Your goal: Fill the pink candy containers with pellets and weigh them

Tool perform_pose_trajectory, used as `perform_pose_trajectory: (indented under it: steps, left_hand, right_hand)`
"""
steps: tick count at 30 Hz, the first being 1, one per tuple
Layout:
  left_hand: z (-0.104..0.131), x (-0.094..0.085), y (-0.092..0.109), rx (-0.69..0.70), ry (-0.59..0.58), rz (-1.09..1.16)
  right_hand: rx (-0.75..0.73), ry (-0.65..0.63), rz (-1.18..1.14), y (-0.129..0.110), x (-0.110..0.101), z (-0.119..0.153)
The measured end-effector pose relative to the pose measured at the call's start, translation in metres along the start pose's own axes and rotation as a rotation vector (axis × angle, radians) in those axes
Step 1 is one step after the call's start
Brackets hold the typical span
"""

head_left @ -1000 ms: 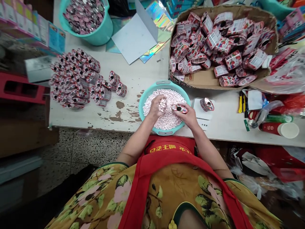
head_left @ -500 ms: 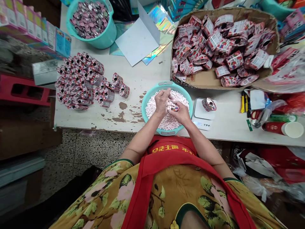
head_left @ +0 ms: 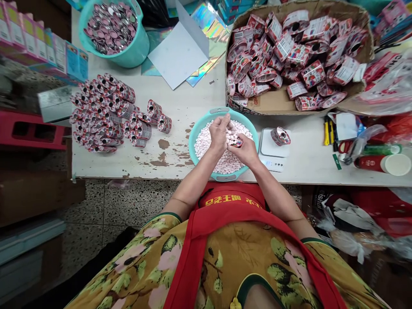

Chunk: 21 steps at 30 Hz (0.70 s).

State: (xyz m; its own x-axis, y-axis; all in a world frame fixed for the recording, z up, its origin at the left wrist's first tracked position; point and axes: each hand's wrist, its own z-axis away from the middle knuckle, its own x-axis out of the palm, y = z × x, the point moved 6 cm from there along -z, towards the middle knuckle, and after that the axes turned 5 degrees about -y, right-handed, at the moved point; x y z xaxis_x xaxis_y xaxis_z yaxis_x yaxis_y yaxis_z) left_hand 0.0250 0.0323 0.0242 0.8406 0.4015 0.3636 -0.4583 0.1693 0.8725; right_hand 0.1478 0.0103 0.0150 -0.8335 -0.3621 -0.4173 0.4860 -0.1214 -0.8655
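Both my hands are over a turquoise basin (head_left: 192, 143) of small white candies (head_left: 203, 139). My right hand (head_left: 246, 151) is closed round a small printed can (head_left: 238, 143), mostly hidden by the fingers, with white candies at its mouth. Cupped against it, my left hand (head_left: 219, 134) has its fingers together over white candies at the can's opening; how many lie in the palm is hidden. To the right of the basin, a white digital scale (head_left: 270, 148) carries another printed can (head_left: 280, 136), tilted.
Printed cans (head_left: 106, 111) stand clustered at the left. A turquoise bucket (head_left: 135, 47) of round lids is behind them. A cardboard box (head_left: 273, 101) of loose cans sits at the back right. White card (head_left: 178, 56), cutters (head_left: 327, 131) and a paper cup (head_left: 397, 165) lie about.
The view has shifted slightly, so the table things sit a little further left and mostly higher. My hands stay together over the basin, with the left fingers slightly shifted at the can.
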Motion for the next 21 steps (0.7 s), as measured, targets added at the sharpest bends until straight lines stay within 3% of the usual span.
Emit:
perform_pose_trajectory:
  steps: [8,13,21]
  left_hand:
    - [0.004,0.009,0.002,0.070,-0.034,0.034]
    - [0.004,0.016,-0.001,-0.009,-0.073,0.029]
    - [0.012,0.022,0.014,0.021,-0.143,0.015]
  right_hand:
    - [-0.039,0.066,0.008,-0.003,-0.005,0.004]
    - [-0.017,0.064,-0.032,-0.004,-0.009,0.005]
    - [-0.060,0.094,-0.267,-0.001,-0.007,0.006]
